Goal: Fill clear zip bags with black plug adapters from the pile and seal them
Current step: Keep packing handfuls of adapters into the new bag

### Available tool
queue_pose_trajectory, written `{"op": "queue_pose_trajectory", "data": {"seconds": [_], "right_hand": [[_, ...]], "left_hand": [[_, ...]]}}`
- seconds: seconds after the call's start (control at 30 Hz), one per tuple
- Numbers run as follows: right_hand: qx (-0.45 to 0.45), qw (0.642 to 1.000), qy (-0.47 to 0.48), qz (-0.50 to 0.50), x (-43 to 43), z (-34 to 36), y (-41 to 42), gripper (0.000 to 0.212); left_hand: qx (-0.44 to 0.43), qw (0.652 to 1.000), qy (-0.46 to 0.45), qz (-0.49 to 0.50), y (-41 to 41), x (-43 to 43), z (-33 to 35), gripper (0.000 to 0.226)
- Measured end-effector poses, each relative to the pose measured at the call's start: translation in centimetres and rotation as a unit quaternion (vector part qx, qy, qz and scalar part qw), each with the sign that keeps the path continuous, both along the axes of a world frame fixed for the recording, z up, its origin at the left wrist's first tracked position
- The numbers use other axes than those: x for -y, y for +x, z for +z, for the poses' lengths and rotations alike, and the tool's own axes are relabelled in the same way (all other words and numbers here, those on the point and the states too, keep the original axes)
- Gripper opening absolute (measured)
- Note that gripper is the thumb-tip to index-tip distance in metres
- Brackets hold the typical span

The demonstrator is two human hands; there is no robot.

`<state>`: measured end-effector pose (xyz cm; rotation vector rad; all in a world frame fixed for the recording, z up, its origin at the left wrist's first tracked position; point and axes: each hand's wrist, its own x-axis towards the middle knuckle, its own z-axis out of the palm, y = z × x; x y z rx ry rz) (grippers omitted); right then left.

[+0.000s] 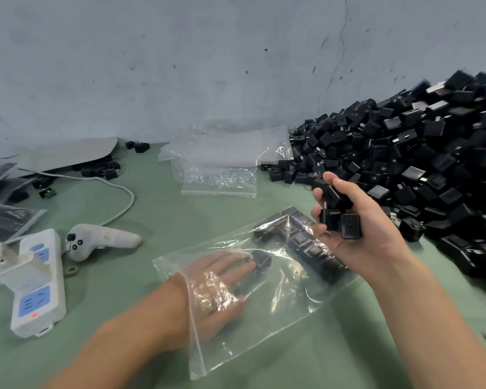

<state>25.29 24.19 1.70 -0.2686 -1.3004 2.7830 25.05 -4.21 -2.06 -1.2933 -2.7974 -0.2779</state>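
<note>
Rightward, adapters (338, 217) within curled fingers (318, 213) of the right hand (359, 237); left hand (216, 293), fingers straight, inside bag (292, 301).

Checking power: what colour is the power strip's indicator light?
Red: the indicator light on the white power strip, head view.

Bare green mat (163, 203) between white cable (130, 196) and adapter pile (404, 153)

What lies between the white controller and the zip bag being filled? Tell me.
Head view: only bare green table cover separates controller and zip bag.
</note>
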Motion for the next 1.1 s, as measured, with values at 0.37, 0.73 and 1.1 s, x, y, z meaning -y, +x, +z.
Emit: {"op": "queue_pose_trajectory", "data": {"seconds": [0.37,0.73,1.1], "right_hand": [[0.018,0.999,-0.021,-0.017,-0.9,-0.2,0.0,0.013],[0.045,0.997,-0.054,0.045,0.2,0.1,0.4,0.032],[-0.018,0.975,0.097,0.2,7.4,0.4,1.7,0.027]], "left_hand": [[-0.055,0.998,-0.027,-0.012,-3.2,-5.4,-0.1,0.052],[-0.01,0.992,0.126,0.026,-0.7,-0.4,-0.2,0.031],[0.123,0.814,0.537,0.181,2.9,-0.1,4.7,0.024]]}}
